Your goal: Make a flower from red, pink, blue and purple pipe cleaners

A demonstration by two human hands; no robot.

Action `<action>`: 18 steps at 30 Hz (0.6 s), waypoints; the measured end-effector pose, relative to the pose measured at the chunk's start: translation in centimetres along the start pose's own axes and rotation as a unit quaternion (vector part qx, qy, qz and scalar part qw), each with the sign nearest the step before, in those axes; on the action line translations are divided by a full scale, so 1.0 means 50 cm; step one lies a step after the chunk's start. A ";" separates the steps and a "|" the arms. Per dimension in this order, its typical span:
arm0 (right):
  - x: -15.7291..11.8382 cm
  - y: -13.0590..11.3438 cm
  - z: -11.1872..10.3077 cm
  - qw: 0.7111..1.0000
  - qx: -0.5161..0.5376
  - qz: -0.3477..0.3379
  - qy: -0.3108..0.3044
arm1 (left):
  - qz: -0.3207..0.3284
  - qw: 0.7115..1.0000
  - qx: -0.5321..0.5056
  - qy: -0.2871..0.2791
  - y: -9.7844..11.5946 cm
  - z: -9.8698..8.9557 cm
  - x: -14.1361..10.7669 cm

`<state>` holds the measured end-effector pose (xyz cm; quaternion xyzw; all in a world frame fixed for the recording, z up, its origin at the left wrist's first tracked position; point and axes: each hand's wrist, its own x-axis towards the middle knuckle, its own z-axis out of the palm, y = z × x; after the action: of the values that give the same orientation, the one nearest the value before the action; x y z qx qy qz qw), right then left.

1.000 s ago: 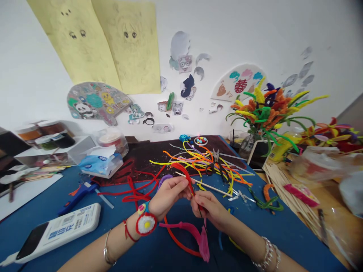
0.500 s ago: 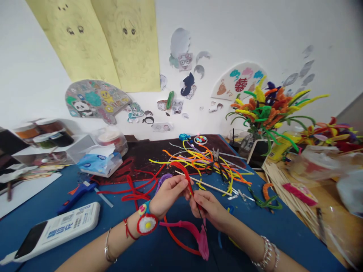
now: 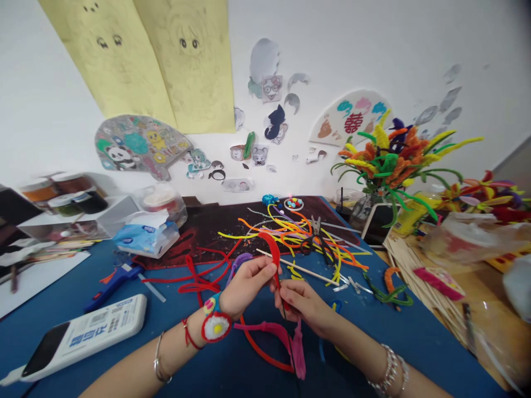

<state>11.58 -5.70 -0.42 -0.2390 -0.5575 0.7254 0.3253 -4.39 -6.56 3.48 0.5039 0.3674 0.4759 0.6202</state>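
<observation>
Between thumb and fingers, my left hand pinches a flattened red pipe cleaner, whose curved tip rises above the fingers. My right hand is closed on the lower end of the same piece, touching or nearly touching the left fingertips. A thin dark stem hangs below the right fingers; I cannot tell how it joins the red piece. Under the hands lie a bent pink pipe cleaner and a long orange-red pipe cleaner. Several loose red pipe cleaners and a purple one lie left of the hands.
Pliers rest on a pile of yellow and orange pipe cleaners, with a wooden stick in front. Leftward are a glue gun, a white device and a tissue pack. A pipe-cleaner bouquet stands at right.
The red piece has turned, so its curved tip now shows broader and more upright. My right fingers have shifted slightly down along it, and the dark stem hangs lower.
</observation>
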 end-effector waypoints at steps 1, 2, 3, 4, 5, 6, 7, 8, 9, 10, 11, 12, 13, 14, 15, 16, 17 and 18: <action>0.000 0.000 0.000 1.000 0.001 0.001 -0.002 | 0.000 1.000 -0.002 0.001 0.000 0.000 0.000; 0.001 0.000 0.000 1.000 0.003 0.002 -0.004 | 0.000 1.000 -0.004 0.002 0.000 0.000 0.001; 0.001 -0.001 0.001 1.000 0.004 0.003 -0.004 | 0.000 1.000 -0.008 0.003 0.000 0.000 0.001; 0.001 -0.002 0.001 1.000 0.005 0.003 -0.005 | -0.001 1.000 -0.012 0.003 0.000 0.000 0.001; 0.001 -0.003 0.002 1.000 0.007 0.003 -0.005 | -0.002 1.000 -0.017 0.001 0.001 0.000 0.002; 0.001 -0.004 0.002 1.000 0.009 0.002 -0.005 | -0.003 1.000 -0.022 -0.003 0.002 -0.001 0.002; 0.000 -0.005 0.003 1.000 0.011 0.002 -0.004 | -0.006 1.000 -0.029 -0.008 0.003 -0.001 0.002; 0.000 -0.006 0.003 1.000 0.012 0.002 -0.004 | -0.008 0.999 -0.037 -0.013 0.005 -0.001 0.003; 0.000 -0.007 0.003 1.000 0.014 0.003 -0.002 | -0.011 0.999 -0.046 -0.017 0.006 -0.001 0.003; 0.000 -0.007 0.003 1.000 0.015 0.003 -0.001 | -0.013 0.998 -0.054 -0.021 0.008 -0.002 0.003; 0.000 -0.007 0.002 1.000 0.016 0.003 0.002 | -0.016 0.998 -0.061 -0.023 0.010 -0.002 0.004; 0.000 -0.007 0.002 1.000 0.017 0.002 0.005 | -0.019 0.997 -0.067 -0.026 0.012 -0.001 0.003; 0.000 -0.006 0.001 1.000 0.018 -0.001 0.009 | -0.021 0.997 -0.072 -0.028 0.013 -0.001 0.003; 0.001 -0.005 0.000 1.000 0.019 -0.004 0.013 | -0.019 0.997 -0.075 -0.030 0.014 -0.001 0.003; 0.002 -0.004 -0.001 1.000 0.021 -0.007 0.016 | -0.012 0.997 -0.074 -0.028 0.014 -0.001 0.002; 0.002 -0.003 -0.001 1.000 0.022 -0.010 0.018 | -0.001 0.997 -0.071 -0.022 0.014 -0.001 0.002; 0.003 -0.002 -0.002 0.999 0.023 -0.012 0.018 | 0.011 0.998 -0.066 -0.014 0.014 -0.001 0.002; 0.003 -0.001 -0.002 0.999 0.024 -0.013 0.018 | 0.022 0.998 -0.061 -0.003 0.013 -0.002 0.003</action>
<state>11.56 -5.48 -0.38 -0.2365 -0.5369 0.7302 0.3501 -4.58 -6.39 4.11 0.4744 0.3243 0.5096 0.6405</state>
